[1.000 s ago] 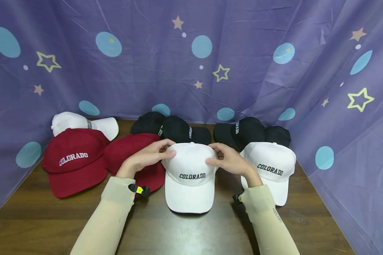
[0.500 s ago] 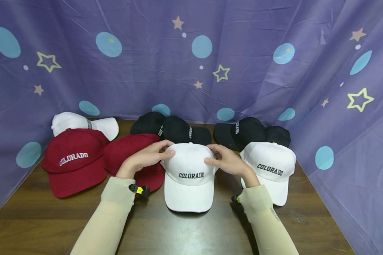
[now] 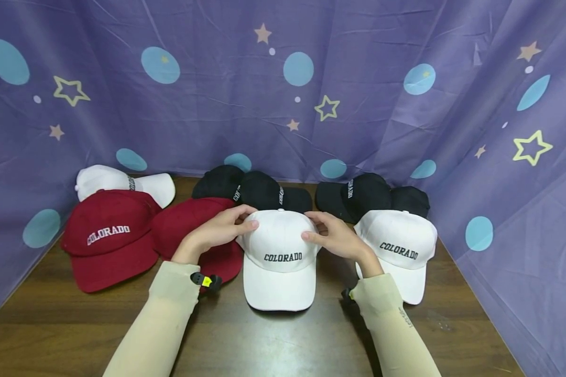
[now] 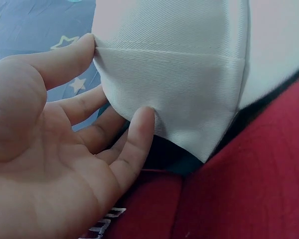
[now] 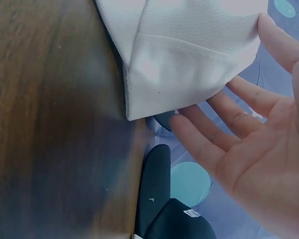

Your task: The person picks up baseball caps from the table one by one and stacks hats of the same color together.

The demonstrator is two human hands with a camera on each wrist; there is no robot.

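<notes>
A white baseball cap [image 3: 279, 241] with COLORADO lettering faces me at the centre of the head view, its brim toward me. My left hand [image 3: 217, 231] grips its left side, thumb on the crown and fingers reaching behind. On the other side my right hand [image 3: 337, 236] holds it the same way. The left wrist view shows the cap's side panel [image 4: 169, 84] between thumb and fingers, the little finger lying on its outside. In the right wrist view, fingertips go under the lower edge of the white fabric [image 5: 184, 64]. The cap's back is hidden.
Two red caps [image 3: 110, 235] sit to the left, one partly behind my left arm, with a white cap [image 3: 104, 180] behind. Several black caps [image 3: 368, 196] line the back by the purple curtain [image 3: 358, 78]. Another white cap [image 3: 398, 246] stands right on the wooden table [image 3: 273, 351].
The held white cap has shifted slightly left, and its brim edge sits a little higher in view. Both hands keep their grip and have moved only slightly.
</notes>
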